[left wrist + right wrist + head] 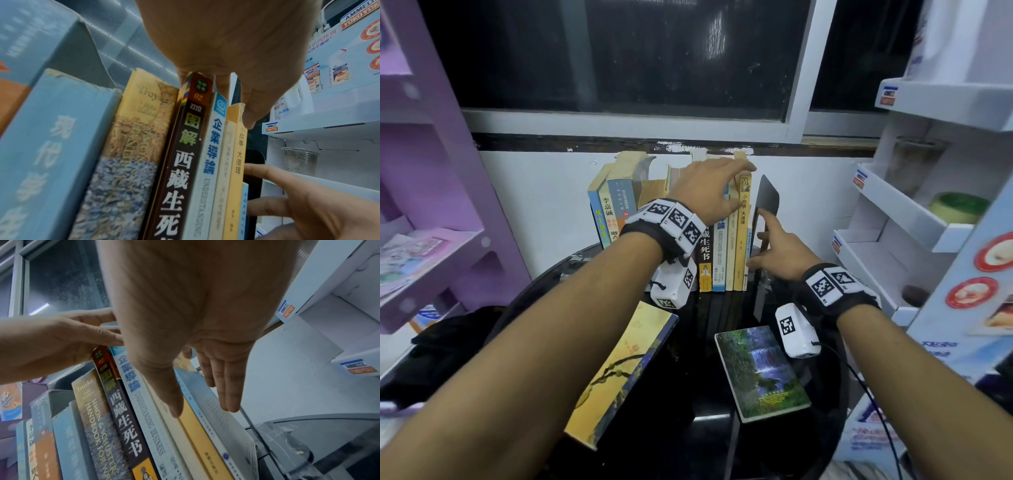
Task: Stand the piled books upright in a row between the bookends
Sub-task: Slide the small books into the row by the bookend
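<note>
Two flat paperbacks (762, 371) lie nearest; left hand (709, 186) grips upright yellow-spined book (743, 219), right hand (777, 251) flat, fingers (228, 386) straight, against black metal bookend (768, 197).

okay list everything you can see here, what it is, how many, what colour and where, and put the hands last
upright books: about ten, blue, yellow, brown and white spines, in a row at the back of the table
right bookend: one, dark metal, at the row's right end
flat books: two, a yellow one front left and a waterfall-cover one front right
table: one, glossy black
purple shelf: one, far left
white display rack: one, far right
left hand: grips the tops of the row's right-hand books
right hand: open, fingers straight at the row's right end by the bookend
</note>
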### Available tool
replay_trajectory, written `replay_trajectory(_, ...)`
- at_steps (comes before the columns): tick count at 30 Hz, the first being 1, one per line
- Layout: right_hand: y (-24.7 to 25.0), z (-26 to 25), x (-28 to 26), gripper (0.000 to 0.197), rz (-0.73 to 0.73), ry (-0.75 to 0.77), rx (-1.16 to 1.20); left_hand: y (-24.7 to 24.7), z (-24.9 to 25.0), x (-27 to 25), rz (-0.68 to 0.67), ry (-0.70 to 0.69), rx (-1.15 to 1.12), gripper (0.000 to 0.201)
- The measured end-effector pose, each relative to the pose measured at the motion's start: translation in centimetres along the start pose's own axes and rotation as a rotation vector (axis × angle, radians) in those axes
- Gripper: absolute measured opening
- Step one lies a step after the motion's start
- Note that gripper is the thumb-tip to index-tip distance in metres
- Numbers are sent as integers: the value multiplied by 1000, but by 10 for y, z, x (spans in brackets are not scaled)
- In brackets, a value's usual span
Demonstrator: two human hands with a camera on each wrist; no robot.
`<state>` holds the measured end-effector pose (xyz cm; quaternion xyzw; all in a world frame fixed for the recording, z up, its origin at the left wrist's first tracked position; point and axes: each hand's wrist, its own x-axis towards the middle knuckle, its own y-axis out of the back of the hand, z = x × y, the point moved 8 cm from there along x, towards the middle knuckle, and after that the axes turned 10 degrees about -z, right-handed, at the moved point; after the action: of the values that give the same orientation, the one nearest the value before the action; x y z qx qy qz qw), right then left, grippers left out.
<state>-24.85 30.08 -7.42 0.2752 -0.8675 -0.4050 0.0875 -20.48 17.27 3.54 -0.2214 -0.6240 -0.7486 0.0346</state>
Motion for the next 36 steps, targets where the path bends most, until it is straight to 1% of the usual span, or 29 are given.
replay_trajectory(6,1,-1,-22,94,-21,-31,-76,-5,17,-24,62,-49,-36,48)
replay_trajectory(9,-2,-3,-38,79,-49,-50,-125,-8,26,-41,93,-46,-44,46)
replay_trajectory(12,-7,-2,-53,67,-62,-66,-181,-18,35,-59,57,-45,-78,47)
replay_trajectory(14,-13,1,-60,63,-92,-83,-191,-31,38,-70,-17,-22,-122,49)
replay_trajectory(16,-21,4,-65,63,-135,-108,-212,-49,38,-81,-135,35,-178,54)
replay_trajectory(20,-34,14,-78,73,-222,-159,-251,-88,36,-106,-387,148,-293,64)
replay_trajectory(23,-41,23,-87,76,-267,-206,-221,-110,30,-122,-540,245,-358,68)
replay_trajectory(26,-48,29,-94,76,-303,-237,-209,-128,23,-135,-623,344,-427,71)
replay_trajectory(29,-56,34,-97,78,-329,-270,-205,-141,25,-147,-682,407,-540,70)
replay_trajectory(31,-63,37,-98,81,-353,-292,-214,-151,29,-154,-734,436,-578,76)
replay_trajectory(33,-70,38,-100,83,-378,-308,-205,-159,35,-159,-790,434,-555,83)
replay_trajectory(36,-74,39,-102,88,-387,-322,-202,-161,41,-162,-806,395,-437,95)
